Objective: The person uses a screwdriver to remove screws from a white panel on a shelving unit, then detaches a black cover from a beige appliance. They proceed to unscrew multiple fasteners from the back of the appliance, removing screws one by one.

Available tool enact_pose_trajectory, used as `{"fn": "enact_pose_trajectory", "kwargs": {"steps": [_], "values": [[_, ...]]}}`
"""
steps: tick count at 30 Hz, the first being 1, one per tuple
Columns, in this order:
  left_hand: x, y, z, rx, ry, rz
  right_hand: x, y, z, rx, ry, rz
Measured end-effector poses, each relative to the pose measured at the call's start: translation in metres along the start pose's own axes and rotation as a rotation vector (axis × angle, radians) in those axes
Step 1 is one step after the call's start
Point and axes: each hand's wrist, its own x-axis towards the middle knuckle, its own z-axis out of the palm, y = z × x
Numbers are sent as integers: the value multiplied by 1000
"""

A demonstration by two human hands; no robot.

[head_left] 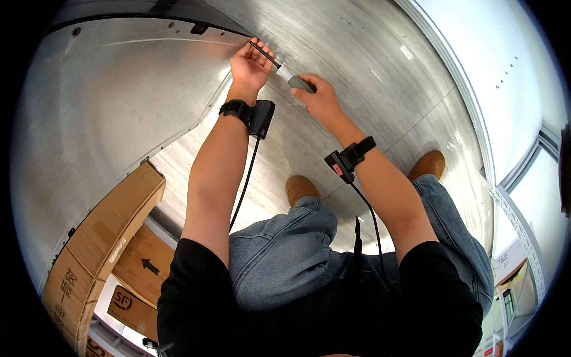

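Note:
My right hand (318, 98) is closed around the grey-and-white handle of a screwdriver (295, 79). Its long dark shaft slants up and left to the corner of a large metal panel (125, 77). There my left hand (251, 68) has its fingers curled about the tip end of the shaft, close against the panel's edge. Whether a screw sits between those fingertips is too small to tell. Along the panel's far edge run several small holes and a dark fitting (200, 28). Both wrists carry black strapped-on devices with cables.
Cardboard boxes (98, 250) stand at the left, beside the panel's near edge. Grey wood-patterned floor (380, 77) lies under my brown shoes (302, 189). On the right is a white cabinet or wall panel (493, 65), with a perforated metal upright (516, 223) below it.

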Motion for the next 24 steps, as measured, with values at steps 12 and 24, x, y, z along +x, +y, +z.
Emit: {"fn": "enact_pose_trajectory", "kwargs": {"steps": [12,24], "values": [[1,-5,9,278,193,151,-2,1,-2,-291,103,-228],[3,-3,2,320,108,158,-1,-11,-8,395,-124,259]]}}
